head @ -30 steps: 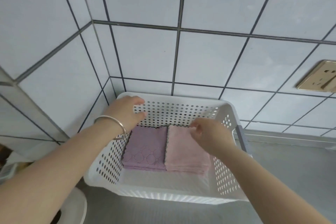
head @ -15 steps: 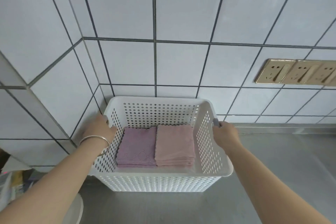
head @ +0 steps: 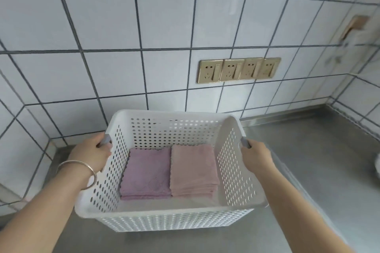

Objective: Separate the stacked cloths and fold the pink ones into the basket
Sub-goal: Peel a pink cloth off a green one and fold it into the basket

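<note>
White perforated basket (head: 156,222) now sits further out from the tiled corner on the steel bench (head: 320,170) than half a second ago; both hands have gone from tidying inside to the side handles. Reads as folding done, basket being shifted. Left hand (head: 90,155) closed on left grey handle, right hand (head: 257,157) closed on right one. Inside, side by side and touching: purple stack (head: 147,172) left, pink stack (head: 193,168) right, neatly folded.
</note>
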A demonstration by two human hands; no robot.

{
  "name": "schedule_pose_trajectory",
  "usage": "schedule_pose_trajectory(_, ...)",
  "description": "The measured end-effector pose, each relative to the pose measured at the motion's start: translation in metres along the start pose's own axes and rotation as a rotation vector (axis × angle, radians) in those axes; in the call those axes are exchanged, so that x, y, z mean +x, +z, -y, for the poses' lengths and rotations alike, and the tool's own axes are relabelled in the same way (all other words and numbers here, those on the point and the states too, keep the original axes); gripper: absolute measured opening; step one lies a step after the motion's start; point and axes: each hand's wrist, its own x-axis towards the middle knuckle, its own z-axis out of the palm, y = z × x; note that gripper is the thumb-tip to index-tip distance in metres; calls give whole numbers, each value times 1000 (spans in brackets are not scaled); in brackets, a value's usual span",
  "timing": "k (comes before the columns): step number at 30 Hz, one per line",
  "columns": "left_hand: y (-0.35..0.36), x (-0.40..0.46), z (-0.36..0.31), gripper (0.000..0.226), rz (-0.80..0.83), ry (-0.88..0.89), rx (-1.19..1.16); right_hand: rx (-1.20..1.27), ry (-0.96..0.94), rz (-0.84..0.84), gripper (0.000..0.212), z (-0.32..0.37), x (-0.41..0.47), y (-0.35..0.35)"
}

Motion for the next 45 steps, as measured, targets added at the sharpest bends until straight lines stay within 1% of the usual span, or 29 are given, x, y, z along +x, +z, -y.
schedule_pose_trajectory(2,21,-8,-15,15,73,17,-40,3,61,-28,36,-24,-9,-25)
schedule_pose_trajectory(6,59,-28,-45,17,184,126,-14,27,172,-140,44,-71,-42,-66)
schedule_pose_trajectory(12,101,-62,-100,16,384,319,-52,137,448,-365,38,-143,-122,-98)
schedule_pose_trajectory(14,111,-80,-117,16,459,418,7,176,545,-425,31,-164,-160,-103)
schedule_pose_trajectory(16,120,-100,-137,18,527,511,53,217,596,-492,28,-181,-197,-109)
schedule_pose_trajectory(19,135,-143,-165,27,614,652,109,264,704,-592,24,-200,-258,-117)
schedule_pose_trajectory(21,152,-189,-180,28,719,722,115,283,810,-682,21,-220,-310,-126)
schedule_pose_trajectory(25,188,-272,-197,19,860,830,104,300,953,-823,21,-257,-403,-139)
schedule_pose_trajectory(30,228,-401,-209,18,995,1060,148,409,1115,-1011,26,-305,-528,-158)
schedule_pose_trajectory(34,252,-512,-215,14,1058,1208,190,472,1228,-1136,25,-348,-620,-171)
schedule_pose_trajectory(36,264,-574,-214,13,1131,1243,175,443,1295,-1188,23,-369,-672,-180)
schedule_pose_trajectory(40,280,-701,-205,14,1261,1316,165,370,1412,-1269,36,-405,-775,-200)
schedule_pose_trajectory(43,282,-781,-201,11,1328,1392,162,346,1479,-1314,38,-423,-837,-213)
schedule_pose_trajectory(45,286,-836,-197,11,1410,1427,145,332,1533,-1361,36,-432,-877,-222)
